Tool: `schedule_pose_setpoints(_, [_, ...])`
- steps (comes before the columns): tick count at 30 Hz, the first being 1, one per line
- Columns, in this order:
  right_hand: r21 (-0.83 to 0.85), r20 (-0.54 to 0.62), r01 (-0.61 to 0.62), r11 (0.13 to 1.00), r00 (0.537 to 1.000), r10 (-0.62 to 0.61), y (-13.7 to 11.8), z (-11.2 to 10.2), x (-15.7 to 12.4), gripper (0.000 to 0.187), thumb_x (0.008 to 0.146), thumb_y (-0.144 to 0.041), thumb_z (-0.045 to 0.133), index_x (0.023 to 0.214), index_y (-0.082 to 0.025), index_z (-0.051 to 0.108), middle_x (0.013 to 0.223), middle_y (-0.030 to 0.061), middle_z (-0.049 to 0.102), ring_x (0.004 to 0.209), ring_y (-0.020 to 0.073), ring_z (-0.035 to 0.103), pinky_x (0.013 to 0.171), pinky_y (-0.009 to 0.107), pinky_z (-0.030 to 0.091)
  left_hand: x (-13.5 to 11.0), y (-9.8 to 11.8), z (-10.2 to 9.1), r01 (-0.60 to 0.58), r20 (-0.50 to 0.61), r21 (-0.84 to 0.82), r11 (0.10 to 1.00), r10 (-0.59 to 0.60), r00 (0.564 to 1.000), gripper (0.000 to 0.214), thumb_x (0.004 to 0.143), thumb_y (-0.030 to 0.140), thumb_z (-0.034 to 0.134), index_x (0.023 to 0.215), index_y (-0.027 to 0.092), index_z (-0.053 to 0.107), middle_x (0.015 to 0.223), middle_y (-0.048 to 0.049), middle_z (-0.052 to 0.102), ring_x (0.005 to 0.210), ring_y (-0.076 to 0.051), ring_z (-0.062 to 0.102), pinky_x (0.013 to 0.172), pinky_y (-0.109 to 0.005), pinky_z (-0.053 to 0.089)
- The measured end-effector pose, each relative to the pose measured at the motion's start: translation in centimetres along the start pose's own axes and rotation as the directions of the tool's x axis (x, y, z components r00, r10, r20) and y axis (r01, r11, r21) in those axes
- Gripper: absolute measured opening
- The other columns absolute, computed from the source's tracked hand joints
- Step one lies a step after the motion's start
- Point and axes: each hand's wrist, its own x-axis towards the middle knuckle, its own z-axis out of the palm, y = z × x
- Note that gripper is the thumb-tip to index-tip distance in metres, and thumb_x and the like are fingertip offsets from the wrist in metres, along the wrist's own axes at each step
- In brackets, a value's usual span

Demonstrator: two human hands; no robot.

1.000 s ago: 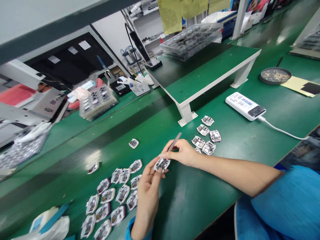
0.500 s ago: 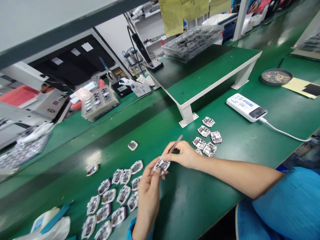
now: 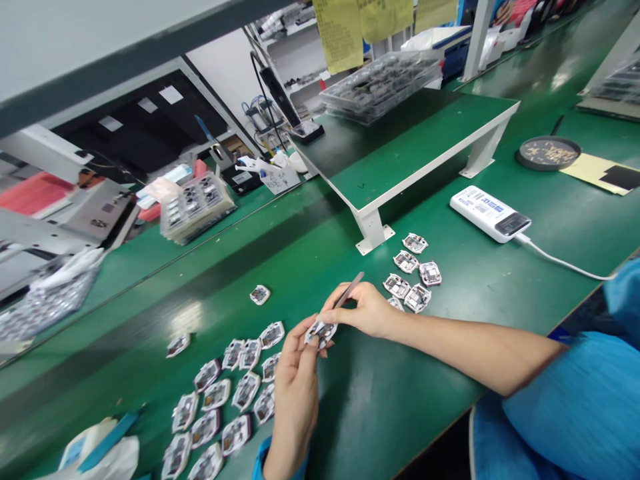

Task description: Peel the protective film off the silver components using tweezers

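My left hand (image 3: 296,380) grips a small white watch housing (image 3: 320,333) with a circuit board inside, thumb on its face and fingers beneath. My right hand (image 3: 363,310) is closed around metal tweezers (image 3: 349,291), whose upper end slants up and right. The fingertips of the right hand meet the housing's upper edge, and they hide the lower end of the tweezers. Left of my left hand lie several similar housings (image 3: 246,390) in loose rows. Beyond my right hand sits a smaller group of housings (image 3: 406,261).
A green riser shelf (image 3: 425,147) bears clear plastic trays (image 3: 380,83). To the right are a white power bank (image 3: 490,213) with a cable and a round dish (image 3: 549,153) of small parts. Stacked trays (image 3: 197,210) stand at the back left; a bag (image 3: 113,453) lies front left.
The view has shifted slightly. Both hands keep nearly the same pose, with the housing and tweezers still held.
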Motion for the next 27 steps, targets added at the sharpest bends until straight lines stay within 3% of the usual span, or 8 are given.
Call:
schedule_pose_setpoints(7, [-0.028, 0.001, -0.039, 0.999, 0.999, 0.039, 0.1, -0.1, 0.0, 0.015, 0.073, -0.031, 0.079, 0.072, -0.017, 0.072, 0.074, 0.0008, 0.072, 0.072, 0.0163, 0.066, 0.068, 0.027, 0.050, 0.2, -0.2, -0.6, -0.046, 0.031, 0.124, 0.991, 0.042, 0.999, 0.034, 0.079, 0.042, 0.074, 0.105, 0.020, 0.072, 0.090, -0.0047, 0.073, 0.071, -0.018, 0.063, 0.061, -0.027, 0.049])
schedule_pose_setpoints(23, [-0.088, 0.030, -0.003, 0.996, 1.000, 0.006, -0.4, -0.2, -0.1, 0.014, 0.077, -0.030, 0.077, 0.072, -0.018, 0.071, 0.075, 0.0009, 0.073, 0.074, 0.0171, 0.068, 0.069, 0.027, 0.050, 0.4, 0.2, -0.9, -0.018, 0.056, 0.214, 0.977, 0.006, 0.998, 0.038, 0.071, 0.037, 0.078, 0.103, 0.019, 0.071, 0.089, -0.0060, 0.079, 0.069, -0.020, 0.066, 0.061, -0.028, 0.050])
schedule_pose_setpoints(27, [-0.071, 0.037, -0.010, 0.997, 0.999, 0.012, -0.4, -0.2, -0.1, 0.013, 0.077, -0.029, 0.077, 0.072, -0.018, 0.071, 0.076, 0.0009, 0.074, 0.075, 0.0175, 0.069, 0.070, 0.027, 0.052, 0.4, 0.2, -1.0, -0.026, 0.049, 0.237, 0.971, 0.014, 0.999, 0.040, 0.070, 0.039, 0.078, 0.104, 0.019, 0.071, 0.080, -0.0041, 0.077, 0.064, -0.020, 0.065, 0.061, -0.029, 0.051])
